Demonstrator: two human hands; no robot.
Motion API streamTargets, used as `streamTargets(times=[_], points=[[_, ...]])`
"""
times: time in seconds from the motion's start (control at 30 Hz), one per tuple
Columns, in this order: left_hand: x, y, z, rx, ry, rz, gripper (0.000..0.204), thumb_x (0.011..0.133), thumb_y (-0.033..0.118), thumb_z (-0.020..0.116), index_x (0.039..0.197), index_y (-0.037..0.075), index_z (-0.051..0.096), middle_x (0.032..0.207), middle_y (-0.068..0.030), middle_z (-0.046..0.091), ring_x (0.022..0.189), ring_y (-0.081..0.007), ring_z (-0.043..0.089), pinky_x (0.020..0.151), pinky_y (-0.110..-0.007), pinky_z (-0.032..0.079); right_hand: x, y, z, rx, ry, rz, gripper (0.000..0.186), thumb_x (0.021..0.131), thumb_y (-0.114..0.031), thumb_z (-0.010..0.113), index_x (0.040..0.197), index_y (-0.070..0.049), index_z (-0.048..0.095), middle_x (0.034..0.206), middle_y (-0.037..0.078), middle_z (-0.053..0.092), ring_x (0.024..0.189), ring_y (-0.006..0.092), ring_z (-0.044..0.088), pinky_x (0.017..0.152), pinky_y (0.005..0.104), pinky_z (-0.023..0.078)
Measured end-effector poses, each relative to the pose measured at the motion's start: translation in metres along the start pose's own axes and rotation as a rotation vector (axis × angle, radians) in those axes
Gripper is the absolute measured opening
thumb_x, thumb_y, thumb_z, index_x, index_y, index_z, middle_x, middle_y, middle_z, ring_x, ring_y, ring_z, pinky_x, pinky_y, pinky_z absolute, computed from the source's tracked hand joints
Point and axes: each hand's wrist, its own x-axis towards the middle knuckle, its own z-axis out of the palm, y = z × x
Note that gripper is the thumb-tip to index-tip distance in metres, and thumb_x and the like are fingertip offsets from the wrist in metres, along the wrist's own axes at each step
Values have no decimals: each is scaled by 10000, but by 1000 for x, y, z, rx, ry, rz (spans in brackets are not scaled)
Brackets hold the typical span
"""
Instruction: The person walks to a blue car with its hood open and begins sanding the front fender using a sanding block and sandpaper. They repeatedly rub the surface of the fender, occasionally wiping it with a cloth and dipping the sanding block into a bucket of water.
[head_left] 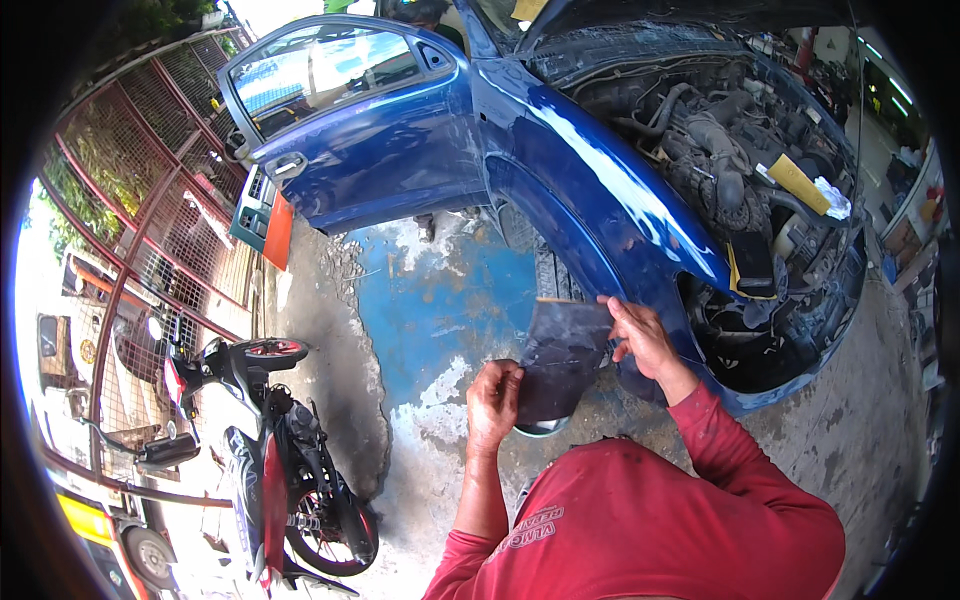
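Observation:
A dark grey, creased sheet of sandpaper (pixel 560 365) is stretched between my two hands in front of my body. My left hand (pixel 493 402) has its fingers closed on the sheet's left edge, low down. At the upper right corner, my right hand (pixel 643 340) pinches the sheet between thumb and fingers. Just beyond and to the right stands the blue car's front fender (pixel 600 205), with whitish reflections along its top. Part of the front wheel (pixel 546 265) shows behind the sheet, which hides the rest of that area.
The car's front door (pixel 390 165) hangs open at the far left. Its engine bay (pixel 715 150) is exposed, with yellow paper (pixel 798 185) and a dark block (pixel 750 262) lying there. A motorcycle (pixel 290 440) stands at left, beside a red-framed mesh fence (pixel 150 200).

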Motion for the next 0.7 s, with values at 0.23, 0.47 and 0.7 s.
streamTargets(times=[0.23, 0.47, 0.7], points=[[-6, 7, 7, 24, 14, 221, 112, 902, 58, 803, 947, 38, 703, 925, -118, 726, 850, -309, 700, 811, -396, 561, 5, 11, 7, 314, -80, 94, 515, 1091, -505, 653, 1304, -41, 723, 1093, 94, 801, 975, 208, 769, 779, 375, 609], [-6, 10, -14, -431, -272, -2, 82, 973, 78, 804, 1017, 27, 757, 994, -80, 764, 889, -186, 717, 819, -332, 553, -1, 7, -5, 394, -275, -23, 582, 1147, -479, 549, 1491, -16, 619, 1189, 130, 775, 1037, 190, 733, 866, 344, 571], [4, 7, -26, -65, -122, 156, 115, 1015, 72, 703, 1067, -19, 752, 1002, -162, 750, 925, -346, 741, 838, -420, 576, -4, 5, 0, 148, -370, -138, 577, 1182, -405, 480, 1608, -16, 504, 1291, 151, 739, 1085, 189, 716, 892, 351, 569]])
